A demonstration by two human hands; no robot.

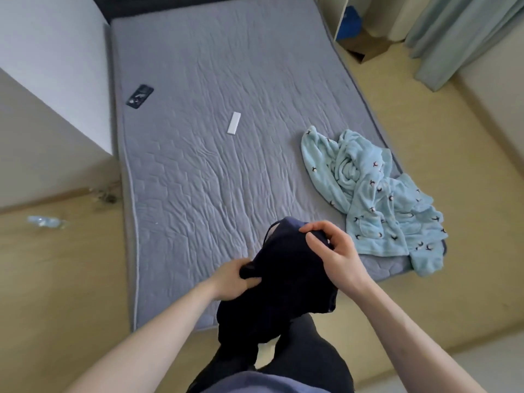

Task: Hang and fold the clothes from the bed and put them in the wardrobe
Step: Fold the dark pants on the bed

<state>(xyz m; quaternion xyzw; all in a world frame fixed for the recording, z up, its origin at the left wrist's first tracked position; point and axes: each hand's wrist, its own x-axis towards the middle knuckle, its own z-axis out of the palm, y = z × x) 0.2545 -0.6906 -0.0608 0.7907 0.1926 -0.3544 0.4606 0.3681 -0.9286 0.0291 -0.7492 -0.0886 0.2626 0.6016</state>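
left hand [236,275] bunches dark garment [283,279] | right hand [330,249] pinches its top edge, likely finding a hem to fold; held above near bed [198,171] edge | blue robe [374,194] heaped right, untouched

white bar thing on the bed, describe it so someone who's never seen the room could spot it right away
Start at the grey quilted mattress. Near its middle, left of the crumpled light blue garment, lies the small white bar, flat and alone. The dark phone by the left edge is the only similar shape, but it is black.
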